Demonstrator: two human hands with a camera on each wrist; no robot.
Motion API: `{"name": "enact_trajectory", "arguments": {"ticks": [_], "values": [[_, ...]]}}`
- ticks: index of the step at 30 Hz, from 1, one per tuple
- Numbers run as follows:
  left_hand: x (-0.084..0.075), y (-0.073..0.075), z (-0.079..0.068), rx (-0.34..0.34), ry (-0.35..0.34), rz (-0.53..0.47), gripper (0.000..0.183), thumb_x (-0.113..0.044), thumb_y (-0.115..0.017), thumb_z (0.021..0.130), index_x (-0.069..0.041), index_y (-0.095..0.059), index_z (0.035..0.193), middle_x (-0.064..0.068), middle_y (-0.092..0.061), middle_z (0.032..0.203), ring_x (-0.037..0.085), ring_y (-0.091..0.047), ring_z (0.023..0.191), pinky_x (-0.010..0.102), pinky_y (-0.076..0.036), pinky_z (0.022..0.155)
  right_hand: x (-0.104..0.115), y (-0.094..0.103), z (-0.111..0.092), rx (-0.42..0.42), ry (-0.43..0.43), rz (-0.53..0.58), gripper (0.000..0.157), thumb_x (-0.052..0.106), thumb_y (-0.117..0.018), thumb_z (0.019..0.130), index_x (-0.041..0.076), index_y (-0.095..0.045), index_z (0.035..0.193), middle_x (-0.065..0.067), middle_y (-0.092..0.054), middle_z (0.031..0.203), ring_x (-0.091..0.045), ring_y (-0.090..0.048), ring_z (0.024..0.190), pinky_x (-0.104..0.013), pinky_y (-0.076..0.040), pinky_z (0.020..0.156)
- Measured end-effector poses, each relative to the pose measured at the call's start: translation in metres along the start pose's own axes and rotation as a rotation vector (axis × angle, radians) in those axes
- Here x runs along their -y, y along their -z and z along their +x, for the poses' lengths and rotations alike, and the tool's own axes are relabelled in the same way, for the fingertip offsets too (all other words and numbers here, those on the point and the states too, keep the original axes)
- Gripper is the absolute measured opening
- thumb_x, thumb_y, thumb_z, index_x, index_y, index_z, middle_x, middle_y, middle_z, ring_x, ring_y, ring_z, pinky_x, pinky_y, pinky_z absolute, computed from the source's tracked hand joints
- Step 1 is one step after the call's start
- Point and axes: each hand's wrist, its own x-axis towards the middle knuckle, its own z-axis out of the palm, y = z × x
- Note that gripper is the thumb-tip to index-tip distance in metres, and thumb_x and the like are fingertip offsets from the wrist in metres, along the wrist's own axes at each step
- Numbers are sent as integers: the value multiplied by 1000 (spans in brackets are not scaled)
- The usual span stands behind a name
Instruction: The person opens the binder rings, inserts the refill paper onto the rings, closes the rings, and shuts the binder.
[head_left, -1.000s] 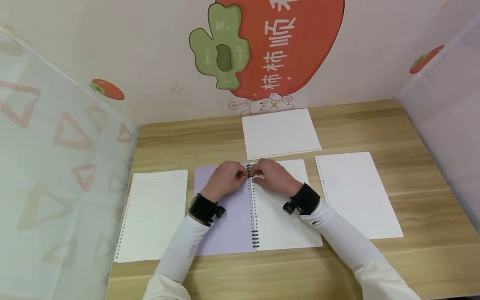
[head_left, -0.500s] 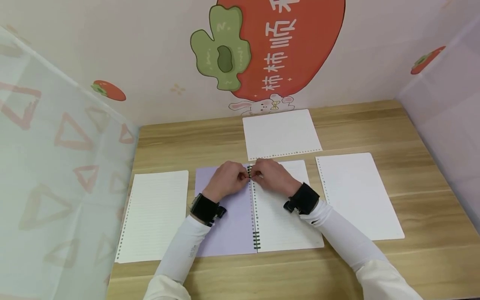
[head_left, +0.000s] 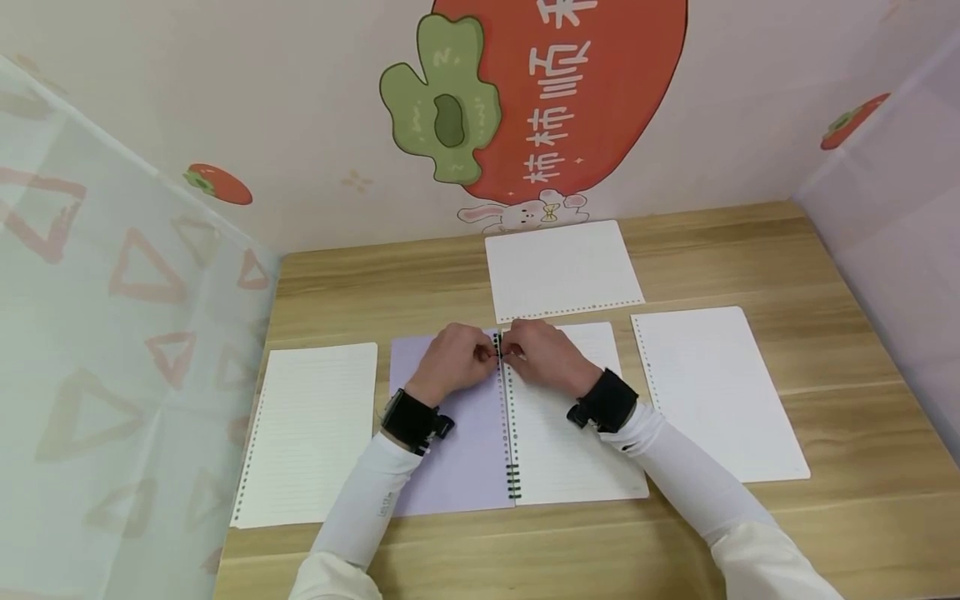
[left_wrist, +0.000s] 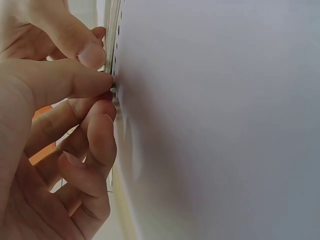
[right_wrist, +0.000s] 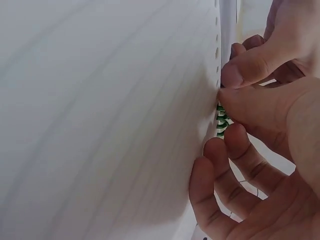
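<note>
A loose-leaf notebook lies spread in the middle of the table, its purple sheet [head_left: 457, 458] on the left and white lined pages [head_left: 573, 442] on the right. Green binding rings [head_left: 513, 482] join the two sides near the bottom of the spine; more green rings [right_wrist: 222, 120] show near the top. My left hand [head_left: 453, 360] pinches a binding ring at the upper spine with thumb and forefinger. From the other side, my right hand [head_left: 551, 357] pinches the same ring. Fingertips mostly hide that ring. The middle holes of the spine carry no rings.
Loose punched sheets lie around the notebook: a lined stack [head_left: 311, 433] at left, a white sheet [head_left: 562, 271] behind, and another white sheet [head_left: 720, 396] at right. The wooden table [head_left: 847, 433] meets a printed wall [head_left: 322, 108] at the back.
My hands have drawn slightly closer together at the upper spine. The dark ring end seen between the fingers a second ago is now mostly covered. The sheets lie as before.
</note>
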Motion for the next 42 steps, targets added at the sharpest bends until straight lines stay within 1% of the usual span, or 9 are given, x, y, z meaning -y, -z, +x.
{"name": "enact_trajectory", "arguments": {"ticks": [6, 13, 17, 21, 27, 31, 33, 37, 42], "values": [[3, -1, 0, -23, -5, 8, 14, -13, -71, 80, -21, -76, 69, -11, -64, 66, 4, -57, 60, 25, -49, 57, 0, 2, -3, -35, -9, -20, 11, 9, -68, 93, 13, -77, 87, 3, -62, 82, -13, -56, 74, -31, -49, 64], [-5, 2, 1, 0, 40, 34, 18, -10, -69, 82, -20, -75, 68, -9, -63, 66, 7, -57, 61, 25, -48, 56, 0, 6, -4, -25, -48, -3, 15, 6, -66, 91, 13, -78, 85, 3, -60, 79, -13, -54, 72, -30, -46, 60], [-9, 7, -1, 23, 66, 43, 20, -9, -69, 84, -19, -72, 66, -7, -62, 66, 9, -55, 61, 26, -46, 56, 1, 9, -7, -30, -48, 9, 13, 7, -68, 91, 11, -80, 90, 3, -63, 82, -13, -55, 74, -30, -47, 64], [-13, 11, -7, 45, 97, 35, 18, -11, -71, 86, -18, -74, 70, -6, -63, 67, 8, -56, 62, 27, -47, 58, 2, 11, -16, -40, -59, 48, 14, 9, -70, 92, 9, -82, 98, 1, -66, 85, -12, -57, 76, -30, -49, 68], [-18, 12, -27, 61, 118, 5, 11, -17, -74, 88, -21, -81, 81, -11, -69, 76, 4, -60, 68, 26, -51, 63, 5, 11, -40, -58, -100, 112, 14, 12, -75, 91, 7, -82, 102, 3, -68, 86, -9, -59, 77, -29, -51, 69], [-24, 11, -43, 75, 116, -29, 9, -21, -75, 90, -23, -83, 89, -14, -71, 84, 3, -61, 75, 27, -52, 67, 10, 8, -58, -57, -97, 142, 13, 11, -76, 91, 8, -82, 101, 5, -68, 85, -7, -59, 76, -27, -51, 69], [-28, 10, -53, 99, 109, -35, 8, -24, -75, 91, -25, -83, 91, -17, -72, 86, 1, -61, 77, 26, -52, 69, 13, 5, -67, -48, -82, 157, 12, 10, -75, 91, 8, -82, 100, 6, -68, 86, -6, -58, 76, -26, -51, 69], [-37, 6, -73, 155, 64, -44, 7, -25, -75, 91, -27, -82, 92, -20, -70, 86, -1, -60, 77, 24, -51, 70, 24, -1, -84, -4, -37, 183, 12, 9, -74, 92, 11, -82, 100, 8, -69, 87, -3, -58, 76, -24, -51, 69], [-49, 2, -94, 216, -7, -68, 6, -27, -77, 89, -27, -82, 94, -22, -70, 87, -1, -59, 76, 24, -50, 68, 40, -7, -98, 86, 11, 207, 13, 12, -72, 94, 15, -82, 101, 11, -68, 89, 0, -57, 77, -22, -50, 70]]}}
